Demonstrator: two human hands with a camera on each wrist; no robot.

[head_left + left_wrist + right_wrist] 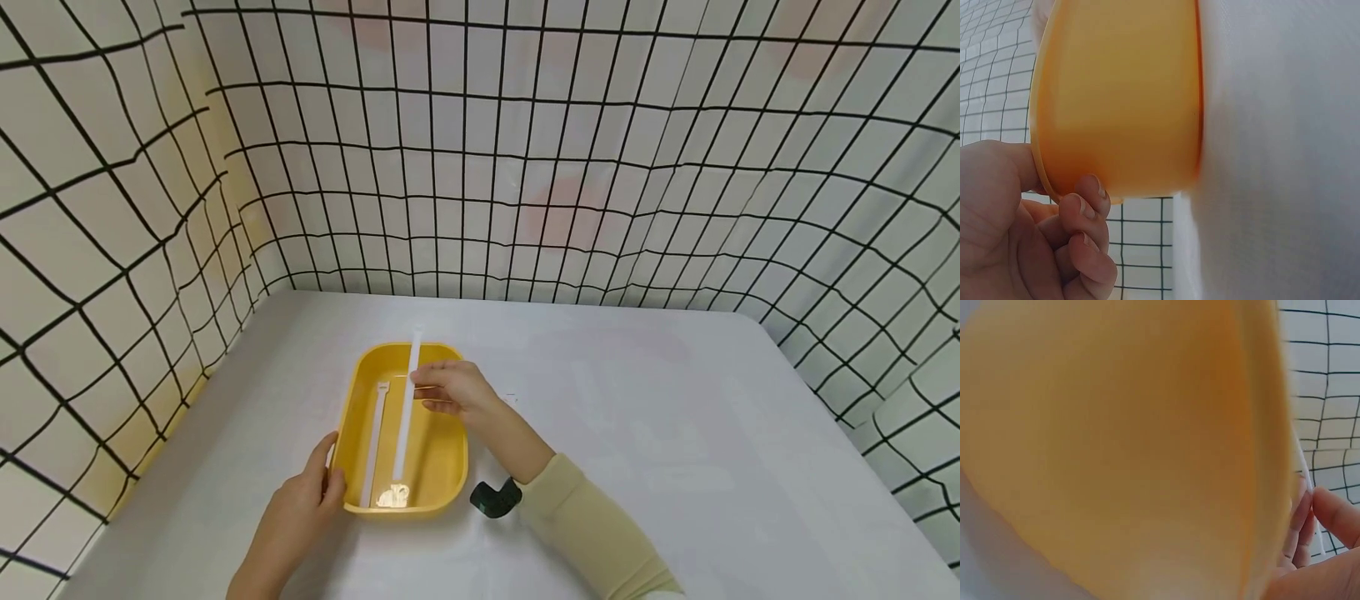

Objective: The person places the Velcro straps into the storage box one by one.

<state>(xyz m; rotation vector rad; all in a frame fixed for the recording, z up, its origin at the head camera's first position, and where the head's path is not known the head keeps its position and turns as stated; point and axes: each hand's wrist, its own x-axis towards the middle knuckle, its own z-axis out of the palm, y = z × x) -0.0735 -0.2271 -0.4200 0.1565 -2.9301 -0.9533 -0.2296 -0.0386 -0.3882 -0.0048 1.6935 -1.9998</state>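
Note:
A yellow tray [452,500] stands on the white table, left of the middle. At its near left corner my left hand [294,504] grips the rim; in the left wrist view the thumb lies over the rim and the curled fingers lie against the outer wall. Over the tray, my right hand [459,390] pinches a long white strap [405,425] like a cable tie between thumb and fingers, its upper end reaching past the far rim. A second white strap [374,442], with a small head at its far end, lies inside on the left.
A dark curved object [495,499] shows beside the right sleeve [592,521]. Black wire mesh [465,167] over white sheeting encloses the far side and both sides of the white table [660,417].

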